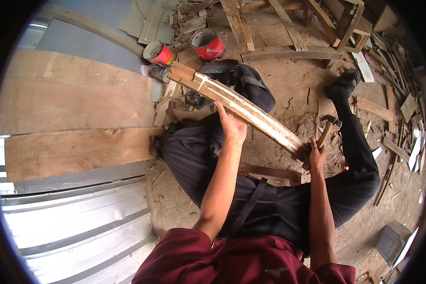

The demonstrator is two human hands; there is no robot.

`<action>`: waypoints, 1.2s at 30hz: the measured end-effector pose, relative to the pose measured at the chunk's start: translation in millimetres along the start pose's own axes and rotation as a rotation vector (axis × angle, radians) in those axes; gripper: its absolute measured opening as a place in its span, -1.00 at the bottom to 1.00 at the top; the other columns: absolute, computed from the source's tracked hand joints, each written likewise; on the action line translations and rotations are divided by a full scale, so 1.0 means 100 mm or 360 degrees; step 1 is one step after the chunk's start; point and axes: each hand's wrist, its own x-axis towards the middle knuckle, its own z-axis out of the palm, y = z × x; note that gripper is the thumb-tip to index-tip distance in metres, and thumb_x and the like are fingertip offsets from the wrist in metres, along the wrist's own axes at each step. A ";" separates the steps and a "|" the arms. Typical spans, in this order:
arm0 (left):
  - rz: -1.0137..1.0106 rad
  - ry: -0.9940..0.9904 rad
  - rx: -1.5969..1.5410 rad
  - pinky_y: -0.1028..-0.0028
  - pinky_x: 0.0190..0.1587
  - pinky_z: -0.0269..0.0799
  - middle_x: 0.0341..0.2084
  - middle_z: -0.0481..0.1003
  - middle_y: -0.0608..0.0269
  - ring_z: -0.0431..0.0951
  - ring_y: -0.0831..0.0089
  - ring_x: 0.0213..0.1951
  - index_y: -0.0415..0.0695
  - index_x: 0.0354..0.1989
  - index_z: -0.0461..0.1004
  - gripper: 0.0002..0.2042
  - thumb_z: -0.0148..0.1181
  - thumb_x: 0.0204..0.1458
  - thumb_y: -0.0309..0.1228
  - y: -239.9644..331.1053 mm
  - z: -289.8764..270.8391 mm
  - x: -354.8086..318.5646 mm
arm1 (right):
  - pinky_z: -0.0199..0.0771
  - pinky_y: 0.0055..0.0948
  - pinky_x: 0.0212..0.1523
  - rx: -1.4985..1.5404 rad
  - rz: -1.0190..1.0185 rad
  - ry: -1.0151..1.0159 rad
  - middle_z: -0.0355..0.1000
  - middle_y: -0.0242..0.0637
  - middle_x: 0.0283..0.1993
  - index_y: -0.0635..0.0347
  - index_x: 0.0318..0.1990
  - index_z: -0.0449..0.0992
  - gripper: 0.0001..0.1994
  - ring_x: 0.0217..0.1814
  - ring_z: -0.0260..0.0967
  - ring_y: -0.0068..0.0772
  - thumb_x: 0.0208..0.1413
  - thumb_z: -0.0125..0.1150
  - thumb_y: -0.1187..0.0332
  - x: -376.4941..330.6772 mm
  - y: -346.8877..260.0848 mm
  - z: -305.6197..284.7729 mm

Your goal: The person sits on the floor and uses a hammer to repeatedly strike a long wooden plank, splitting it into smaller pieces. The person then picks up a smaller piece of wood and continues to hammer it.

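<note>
A long wooden board with white streaks along its face slants across in front of me, from the upper left down to the right. My left hand grips its near edge around the middle, the thumb along the side and the other fingers hidden beneath. At the board's lower right end, my right hand is closed around a claw hammer by its wooden handle, the dark head pointing up and away. That hand also lies against the board's end; whether it grips the wood too is hard to see.
Beyond the board's far end stand two red cans and a clear jar. A black bag-like bundle lies behind the board. Plywood sheets are on the left, a wooden frame at the back, and scrap wood on the right.
</note>
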 end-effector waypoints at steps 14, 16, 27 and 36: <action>0.0058 0.0008 -0.0261 0.07 0.29 0.21 -0.02 0.40 0.02 0.39 0.19 0.08 -0.32 0.18 0.25 -0.13 -0.12 0.07 0.36 0.07 0.06 -0.06 | 0.37 -0.26 -0.38 -0.0272 -0.0547 -0.0282 0.43 -0.09 -0.49 0.33 -0.14 0.47 -0.74 -0.45 0.41 -0.19 0.19 0.18 0.27 -0.23 -0.16 0.10; 0.0055 0.0052 -0.0251 0.09 0.28 0.21 -0.03 0.40 0.00 0.40 0.18 0.06 -0.31 0.18 0.26 -0.11 -0.15 0.06 0.39 0.07 0.04 -0.05 | 0.36 -0.27 -0.39 -0.0297 -0.0524 -0.0375 0.43 -0.09 -0.48 0.32 -0.12 0.46 -0.74 -0.45 0.40 -0.19 0.19 0.19 0.29 -0.30 -0.25 0.09; -0.0127 0.0226 -0.0148 0.31 -0.25 0.36 -0.51 0.45 0.19 0.43 0.26 -0.43 -0.12 -0.38 0.43 -0.17 -0.26 -0.09 0.55 0.01 0.08 -0.12 | 0.43 -0.33 -0.29 -0.0122 -0.0790 -0.0897 0.47 -0.05 -0.38 0.34 -0.13 0.45 -0.74 -0.35 0.45 -0.38 0.18 0.22 0.31 -0.63 -0.57 0.04; -0.0208 -0.0357 -0.0181 0.40 -0.34 0.26 -0.61 0.38 0.31 0.36 0.36 -0.53 -0.06 -0.50 0.39 -0.20 -0.25 -0.12 0.57 0.00 0.02 -0.12 | 0.46 -0.32 -0.24 -0.0213 -0.0983 -0.0906 0.51 -0.09 -0.32 0.37 -0.09 0.40 -0.43 -0.30 0.47 -0.23 -0.14 0.55 0.18 -0.77 -0.56 0.07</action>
